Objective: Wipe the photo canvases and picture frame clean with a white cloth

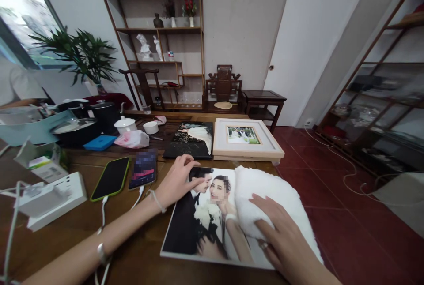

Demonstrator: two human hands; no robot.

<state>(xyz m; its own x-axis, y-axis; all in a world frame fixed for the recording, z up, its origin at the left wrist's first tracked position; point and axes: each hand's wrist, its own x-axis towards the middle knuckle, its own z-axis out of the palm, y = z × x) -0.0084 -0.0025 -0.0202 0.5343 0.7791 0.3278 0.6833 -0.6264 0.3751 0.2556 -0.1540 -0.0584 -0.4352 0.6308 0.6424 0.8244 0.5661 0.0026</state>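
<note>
A large wedding photo print (195,227) lies flat on the wooden table (139,254) in front of me. My left hand (177,181) rests on its top left corner, fingers spread and pressing it down. My right hand (281,230) lies flat on a white fluffy cloth (265,188) that covers the right part of the print. Neither hand grips anything.
Behind the print lie a dark photo canvas (194,139) and a white framed photo (247,139). Two phones (111,178) charge at the left beside a white power strip (53,199). Pots, cups and boxes crowd the far left. Red tiled floor lies to the right.
</note>
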